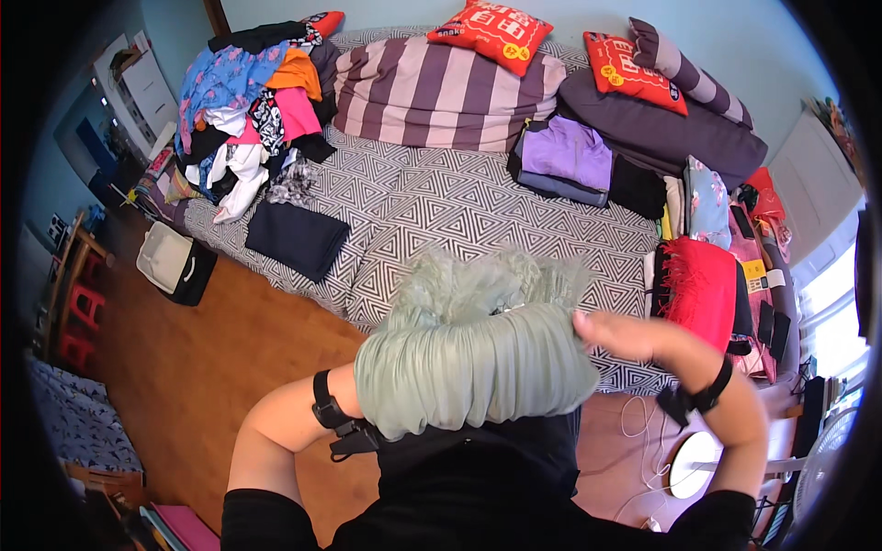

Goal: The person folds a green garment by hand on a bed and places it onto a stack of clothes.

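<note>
Hanging in loose gathers in front of the chest, a pale green garment (pixel 478 372) with a feathery far edge lies over the left forearm (pixel 342 381), which goes in at its left end and vanishes; the left hand is hidden by the cloth, so I cannot tell whether it is spread or pinching anything. The right hand (pixel 629 336) meets the opposite end, its fingers (pixel 589 325) right at the cloth's edge, though blur hides whether they pinch it or only press against it. Supported at both ends like this, the thin fabric presumably keeps its width instead of sagging into a bundle. On the patterned bed (pixel 413 202) beyond, a dark folded cloth (pixel 296 241) lies flat, just beside a mixed heap of clothes (pixel 230 83), probably so that neat and loose pieces do not mingle. A purple garment (pixel 565 151) rests on darker folded ones near the striped bolster (pixel 450 96), while a red fringed cloth (pixel 706 289) lies at the right side, perhaps to keep its fringe from catching on others. As for containers, one open bin (pixel 196 277) stands on the wooden floor (pixel 184 367) at the left, dark outside and pale inside (I can make out the lining, but not whether anything lies in it)
</note>
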`<control>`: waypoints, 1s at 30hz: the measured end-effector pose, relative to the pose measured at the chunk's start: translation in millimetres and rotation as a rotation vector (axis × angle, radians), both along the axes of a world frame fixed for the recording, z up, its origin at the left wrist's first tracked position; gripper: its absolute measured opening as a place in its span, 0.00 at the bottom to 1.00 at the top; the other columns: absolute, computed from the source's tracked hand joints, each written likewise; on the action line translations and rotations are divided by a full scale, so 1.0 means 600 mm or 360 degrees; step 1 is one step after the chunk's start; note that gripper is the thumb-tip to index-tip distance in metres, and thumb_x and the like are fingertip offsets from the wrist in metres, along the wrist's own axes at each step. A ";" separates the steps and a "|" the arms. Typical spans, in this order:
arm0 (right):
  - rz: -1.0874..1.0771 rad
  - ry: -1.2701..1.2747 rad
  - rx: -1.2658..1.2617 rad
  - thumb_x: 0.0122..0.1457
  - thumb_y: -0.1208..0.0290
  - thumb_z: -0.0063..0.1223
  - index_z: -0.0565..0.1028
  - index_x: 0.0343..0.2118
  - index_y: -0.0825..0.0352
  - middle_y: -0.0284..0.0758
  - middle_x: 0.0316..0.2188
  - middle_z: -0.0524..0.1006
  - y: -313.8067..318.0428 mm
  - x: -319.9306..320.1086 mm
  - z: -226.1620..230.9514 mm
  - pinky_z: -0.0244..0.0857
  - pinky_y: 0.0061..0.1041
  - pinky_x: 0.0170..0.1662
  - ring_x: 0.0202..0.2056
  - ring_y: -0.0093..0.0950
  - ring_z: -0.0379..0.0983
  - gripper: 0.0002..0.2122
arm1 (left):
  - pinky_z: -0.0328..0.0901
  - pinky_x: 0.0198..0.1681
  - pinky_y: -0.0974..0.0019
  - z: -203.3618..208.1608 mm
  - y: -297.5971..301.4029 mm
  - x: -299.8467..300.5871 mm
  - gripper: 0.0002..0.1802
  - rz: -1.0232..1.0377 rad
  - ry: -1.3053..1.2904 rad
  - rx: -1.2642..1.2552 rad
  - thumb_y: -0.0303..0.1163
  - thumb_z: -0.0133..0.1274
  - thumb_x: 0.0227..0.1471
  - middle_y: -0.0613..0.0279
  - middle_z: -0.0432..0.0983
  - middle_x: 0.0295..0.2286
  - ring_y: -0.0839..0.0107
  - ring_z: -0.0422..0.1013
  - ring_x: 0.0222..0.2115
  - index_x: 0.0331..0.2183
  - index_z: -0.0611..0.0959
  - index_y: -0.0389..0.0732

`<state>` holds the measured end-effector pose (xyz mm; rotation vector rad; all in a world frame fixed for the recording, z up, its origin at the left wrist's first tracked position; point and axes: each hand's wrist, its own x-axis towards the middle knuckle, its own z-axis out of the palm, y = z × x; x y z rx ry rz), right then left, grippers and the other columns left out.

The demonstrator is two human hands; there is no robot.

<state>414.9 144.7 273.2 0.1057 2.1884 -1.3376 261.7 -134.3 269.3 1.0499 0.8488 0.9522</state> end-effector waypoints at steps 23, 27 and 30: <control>-0.1359 0.1163 -0.0693 0.63 0.77 0.49 0.71 0.52 0.70 0.35 0.35 0.79 -0.008 -0.064 0.142 0.72 0.23 0.42 0.37 0.22 0.77 0.15 | 0.63 0.58 0.55 0.096 0.005 -0.134 0.46 0.1209 -0.0326 0.0285 0.37 0.60 0.52 0.47 0.70 0.52 0.58 0.69 0.54 0.65 0.55 0.36; -0.1193 0.1151 -0.0371 0.62 0.73 0.49 0.78 0.43 0.71 0.35 0.36 0.80 0.004 -0.092 0.205 0.70 0.22 0.42 0.36 0.21 0.76 0.11 | 0.65 0.55 0.65 0.203 0.046 -0.158 0.46 0.0817 0.0937 0.0461 0.24 0.69 0.38 0.56 0.75 0.48 0.67 0.72 0.49 0.59 0.67 0.32; -0.0837 0.1089 0.0380 0.53 0.58 0.65 0.81 0.36 0.73 0.32 0.29 0.79 -0.002 -0.100 0.274 0.68 0.22 0.40 0.33 0.21 0.75 0.19 | 0.70 0.43 0.67 0.270 0.078 -0.135 0.26 0.0746 0.2516 0.0419 0.21 0.66 0.35 0.50 0.82 0.36 0.65 0.78 0.37 0.43 0.83 0.33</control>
